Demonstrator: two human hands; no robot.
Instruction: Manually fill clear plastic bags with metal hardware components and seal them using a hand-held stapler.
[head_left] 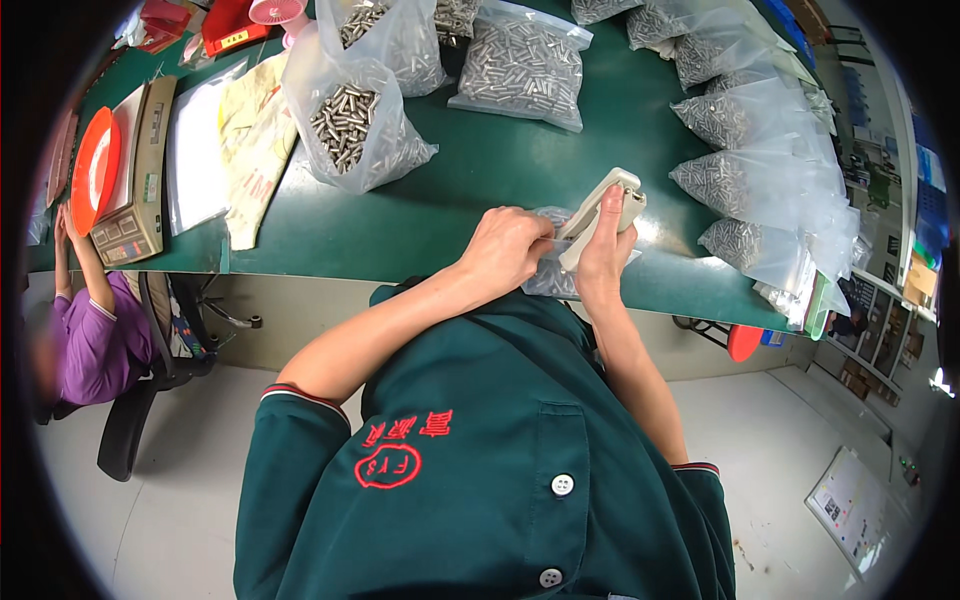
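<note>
At the near edge of the green table, my right hand (603, 258) grips a long cream stapler-like tool (612, 192), its thumb along the top. The tool's lower end reaches over a small clear plastic bag (548, 281) with grey metal bits in it. My left hand (507, 248) is closed with its fingertips at the upper part of this bag, pinching its plastic. Both hands partly cover the bag, so where the tool's jaws meet it is hidden.
Open bags of metal pins (345, 130) and a flat filled bag (520, 65) stand farther back. Along the right lies a row of small filled bags (735, 180). At left are a scale (150, 170) with a red plate (95, 170), and a person in purple (105, 340).
</note>
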